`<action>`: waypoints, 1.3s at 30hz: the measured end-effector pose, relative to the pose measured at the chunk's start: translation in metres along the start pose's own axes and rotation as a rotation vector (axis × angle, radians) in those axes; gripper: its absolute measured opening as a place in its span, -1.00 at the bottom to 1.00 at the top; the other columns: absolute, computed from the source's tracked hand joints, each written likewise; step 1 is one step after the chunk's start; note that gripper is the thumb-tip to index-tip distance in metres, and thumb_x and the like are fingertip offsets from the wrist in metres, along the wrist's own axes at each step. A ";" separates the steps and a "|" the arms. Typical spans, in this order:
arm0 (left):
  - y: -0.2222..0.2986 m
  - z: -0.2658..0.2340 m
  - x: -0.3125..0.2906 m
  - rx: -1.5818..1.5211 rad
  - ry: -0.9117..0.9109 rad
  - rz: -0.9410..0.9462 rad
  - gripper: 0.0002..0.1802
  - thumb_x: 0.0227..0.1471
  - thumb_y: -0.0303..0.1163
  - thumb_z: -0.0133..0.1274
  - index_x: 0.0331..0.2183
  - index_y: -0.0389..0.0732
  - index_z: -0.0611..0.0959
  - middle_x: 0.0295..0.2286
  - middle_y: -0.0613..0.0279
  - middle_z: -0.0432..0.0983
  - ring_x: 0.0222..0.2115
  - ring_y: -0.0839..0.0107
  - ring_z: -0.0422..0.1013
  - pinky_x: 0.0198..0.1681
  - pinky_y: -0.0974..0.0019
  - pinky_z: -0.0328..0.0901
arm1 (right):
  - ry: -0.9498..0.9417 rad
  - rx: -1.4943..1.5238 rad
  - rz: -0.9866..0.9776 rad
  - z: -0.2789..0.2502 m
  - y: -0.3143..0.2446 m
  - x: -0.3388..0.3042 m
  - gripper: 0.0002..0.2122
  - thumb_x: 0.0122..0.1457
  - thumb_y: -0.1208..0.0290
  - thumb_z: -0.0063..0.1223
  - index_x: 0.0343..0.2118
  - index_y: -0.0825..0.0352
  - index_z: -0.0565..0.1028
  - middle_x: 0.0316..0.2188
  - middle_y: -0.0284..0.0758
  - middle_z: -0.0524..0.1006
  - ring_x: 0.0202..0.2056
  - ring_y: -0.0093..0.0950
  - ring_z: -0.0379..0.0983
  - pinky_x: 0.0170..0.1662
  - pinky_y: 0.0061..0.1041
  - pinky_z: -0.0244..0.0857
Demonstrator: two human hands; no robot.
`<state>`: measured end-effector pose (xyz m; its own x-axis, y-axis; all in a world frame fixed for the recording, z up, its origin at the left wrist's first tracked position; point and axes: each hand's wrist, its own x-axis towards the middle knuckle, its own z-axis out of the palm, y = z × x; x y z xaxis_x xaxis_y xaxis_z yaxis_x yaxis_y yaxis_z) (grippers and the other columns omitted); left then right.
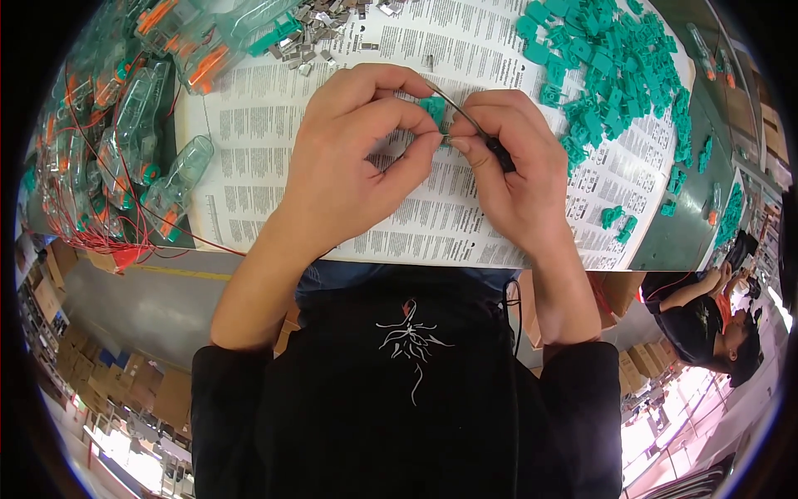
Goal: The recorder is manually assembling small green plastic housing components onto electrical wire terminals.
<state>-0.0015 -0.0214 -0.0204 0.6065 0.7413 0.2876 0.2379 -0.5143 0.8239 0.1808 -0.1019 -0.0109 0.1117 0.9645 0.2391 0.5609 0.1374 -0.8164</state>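
Close together over the printed paper sheets, my two hands meet at a small green plastic part [432, 108]. My left hand [353, 145] is closed, with thumb and index finger pinched at the part's near edge. A thin curved metal tool with a black grip [497, 153] lies in my right hand [525, 150], whose fingers are closed round it. The tool's metal arcs toward my left fingertips. Something small and shiny shows between the two thumbs, too little to name. Just beyond my hands lies a small metal piece [430, 61].
Green plastic parts [611, 71] are heaped at the right. Small metal clips [312, 37] lie at the far middle. Clear green casings with orange pieces [133, 125] and red wires [96, 237] crowd the left. Another person [706, 324] sits at the right.
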 end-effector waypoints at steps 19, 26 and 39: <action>0.001 -0.011 0.002 0.098 -0.061 0.026 -0.70 -0.16 -0.54 0.38 -0.28 -0.18 0.68 -0.21 0.20 0.57 -0.14 0.17 0.48 -0.10 0.21 0.41 | 0.136 -0.128 0.031 0.017 -0.001 -0.001 -0.89 0.08 0.57 0.31 -0.33 0.31 0.61 -0.30 -0.36 0.58 -0.50 -0.41 0.54 -0.46 -0.49 0.40; -0.001 -0.013 0.000 0.126 -0.052 0.045 -0.70 -0.17 -0.55 0.41 -0.29 -0.20 0.72 -0.22 0.21 0.62 -0.15 0.24 0.54 -0.12 0.29 0.44 | 0.081 -0.132 -0.002 0.011 -0.001 0.006 -0.89 0.06 0.60 0.31 -0.35 0.36 0.61 -0.32 -0.33 0.57 -0.51 -0.40 0.52 -0.45 -0.49 0.39; -0.001 -0.013 0.002 0.112 -0.037 0.046 -0.73 -0.16 -0.55 0.40 -0.32 -0.21 0.72 -0.25 0.22 0.64 -0.19 0.26 0.56 -0.13 0.30 0.45 | -0.116 -0.126 -0.015 -0.004 -0.002 0.018 -0.88 0.05 0.66 0.33 -0.34 0.41 0.61 -0.32 -0.36 0.58 -0.40 -0.60 0.48 -0.38 -0.65 0.34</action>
<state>-0.0103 -0.0143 -0.0145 0.6458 0.7006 0.3035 0.2912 -0.5935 0.7503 0.1856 -0.0858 -0.0030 0.0112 0.9831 0.1828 0.6611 0.1299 -0.7390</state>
